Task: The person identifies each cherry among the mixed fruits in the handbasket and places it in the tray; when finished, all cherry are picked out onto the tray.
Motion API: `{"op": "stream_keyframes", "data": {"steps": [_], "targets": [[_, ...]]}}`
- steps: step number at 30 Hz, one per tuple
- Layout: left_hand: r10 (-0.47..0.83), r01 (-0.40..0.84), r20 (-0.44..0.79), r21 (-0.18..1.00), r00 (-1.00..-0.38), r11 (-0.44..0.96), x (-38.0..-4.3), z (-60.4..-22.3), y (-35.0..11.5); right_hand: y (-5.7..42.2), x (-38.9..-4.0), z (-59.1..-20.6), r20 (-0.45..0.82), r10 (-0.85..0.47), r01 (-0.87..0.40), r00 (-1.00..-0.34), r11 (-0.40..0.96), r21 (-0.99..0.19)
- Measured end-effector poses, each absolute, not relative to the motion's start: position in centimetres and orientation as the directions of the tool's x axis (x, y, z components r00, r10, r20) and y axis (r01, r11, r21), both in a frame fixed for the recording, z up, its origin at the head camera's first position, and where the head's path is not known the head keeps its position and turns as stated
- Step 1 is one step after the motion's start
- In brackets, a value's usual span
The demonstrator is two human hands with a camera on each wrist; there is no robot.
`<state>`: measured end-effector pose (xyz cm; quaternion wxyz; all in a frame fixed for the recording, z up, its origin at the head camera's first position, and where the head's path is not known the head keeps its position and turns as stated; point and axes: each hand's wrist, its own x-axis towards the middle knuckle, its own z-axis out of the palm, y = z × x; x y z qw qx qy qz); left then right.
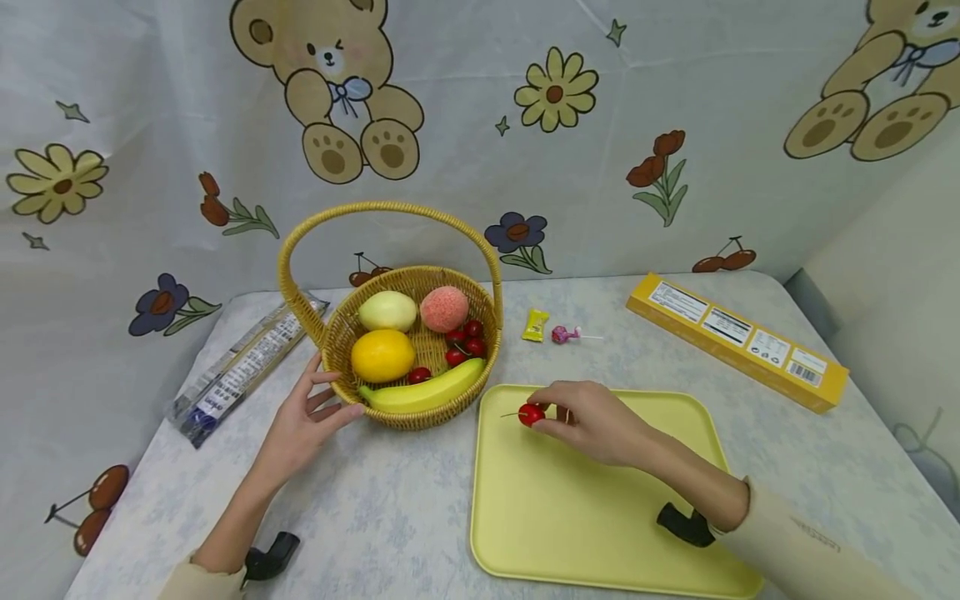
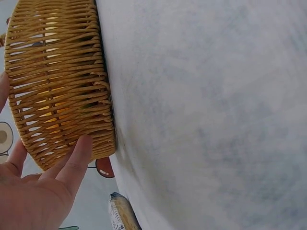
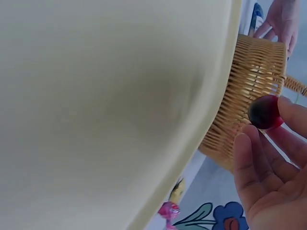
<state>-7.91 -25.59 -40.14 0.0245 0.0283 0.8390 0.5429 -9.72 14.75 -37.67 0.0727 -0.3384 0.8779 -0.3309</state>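
Note:
Between thumb and fingers, my right hand (image 1: 592, 421) pinches a red cherry (image 1: 531, 415) with a thin stem, over the far left part of a yellow tray (image 1: 600, 533). The right wrist view shows the cherry (image 3: 265, 112) at the fingertips, above the tray's surface. My left hand (image 1: 303, 421) rests on the near left side of a wicker basket (image 1: 408, 421), thumb at the rim and fingers along the woven wall (image 2: 62, 86). Inside the basket lie a banana (image 1: 427, 392), a yellow lemon-like fruit (image 1: 382, 356), a pale green fruit (image 1: 387, 311), a pink peach-like fruit (image 1: 444, 309) and several cherries (image 1: 474, 347).
Behind the tray lie a small yellow wrapped candy (image 1: 535, 325) and a pink lollipop (image 1: 564, 334). A long yellow box (image 1: 738, 342) lies at the right. Left of the basket is a long plastic-wrapped package (image 1: 240, 375). The basket's tall handle (image 1: 390, 207) arches above it.

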Motion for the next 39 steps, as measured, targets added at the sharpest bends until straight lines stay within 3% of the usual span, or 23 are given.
{"op": "stream_keyframes", "data": {"steps": [22, 33, 39], "targets": [[0.07, 0.013, -0.018, 0.908, -0.997, 0.418, -8.2, -40.4, -25.6, 18.2, -9.4, -39.7, -0.04, -0.668, -0.516, -0.743, 0.61, -0.601], [0.066, 0.006, -0.024, 0.908, -0.998, 0.419, -8.0, -40.2, -25.5, 18.1, -9.3, -40.0, -0.006, -0.67, -0.548, -0.742, 0.611, -0.572], [0.065, 0.007, -0.023, 0.906, -0.998, 0.423, -8.0, -40.1, -25.6, 16.9, -9.7, -39.1, 0.088, -0.647, -0.575, -0.758, 0.598, -0.559]]}}
